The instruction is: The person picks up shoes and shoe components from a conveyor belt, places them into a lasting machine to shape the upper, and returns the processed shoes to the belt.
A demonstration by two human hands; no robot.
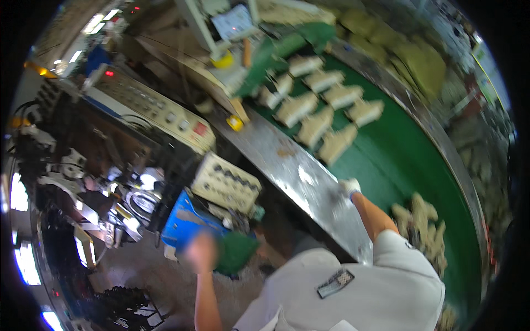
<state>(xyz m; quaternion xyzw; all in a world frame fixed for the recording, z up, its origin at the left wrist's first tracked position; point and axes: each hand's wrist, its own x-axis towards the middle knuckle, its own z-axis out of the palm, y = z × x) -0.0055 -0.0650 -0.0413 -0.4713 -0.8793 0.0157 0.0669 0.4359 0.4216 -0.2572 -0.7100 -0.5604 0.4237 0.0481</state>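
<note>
Conveyor belt [397, 160], green and wide, takes up most of the right side of the view, running from the upper middle down to the lower right, with a shiny metal rail [292, 165] along its near edge. Left of that it's all machinery, including a beige control panel [160, 113] with knobs and a red button, plus a blue box [185, 218] lower down.

On the belt there's a cluster of tan wedge-shaped blocks [320, 105] up top, long axes pointing roughly along the belt's run. Closer in, a looser pile of tan pieces [422, 226] sits just right of the person's right arm.

The right hand [349, 186], in a white glove, rests at the rail's edge where it meets the belt; can't tell if the fingers are curled or flat. The pile is near it, toward the lower right, the wedges well apart up the belt. So the right hand is way nearer to everything tan.

The left hand [201, 251] is blurred, hanging off the belt over the floor next to something green [237, 251]; whether it's gripping that, no idea.
</note>
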